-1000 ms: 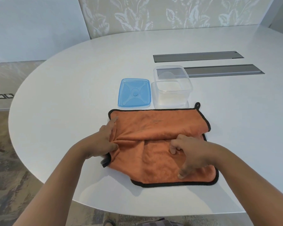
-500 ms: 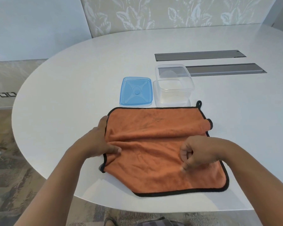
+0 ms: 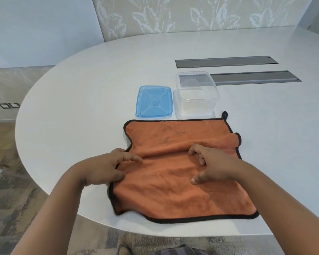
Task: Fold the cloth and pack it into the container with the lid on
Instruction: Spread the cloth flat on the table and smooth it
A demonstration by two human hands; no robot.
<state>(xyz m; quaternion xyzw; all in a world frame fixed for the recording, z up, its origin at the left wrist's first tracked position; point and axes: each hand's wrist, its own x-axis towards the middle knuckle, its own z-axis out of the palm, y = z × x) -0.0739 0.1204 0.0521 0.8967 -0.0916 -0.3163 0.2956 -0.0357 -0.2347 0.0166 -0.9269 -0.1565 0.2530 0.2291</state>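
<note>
The cloth (image 3: 182, 170) lies spread on the table (image 3: 81, 111), near its front edge. Behind the cloth's far edge sit the lid (image 3: 154, 102), to the left, and the container (image 3: 196, 94), to the right, just beside each other. Behind the container run two slots (image 3: 226, 62) in the tabletop. The left hand (image 3: 107, 168) rests at the cloth's left edge; the right hand (image 3: 210, 162) rests on its middle, seemingly touching a crease.

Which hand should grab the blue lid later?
Probably the left hand. The blue lid lies on its side of the table, left of the clear container. The right hand would have to reach across the orange cloth.
</note>
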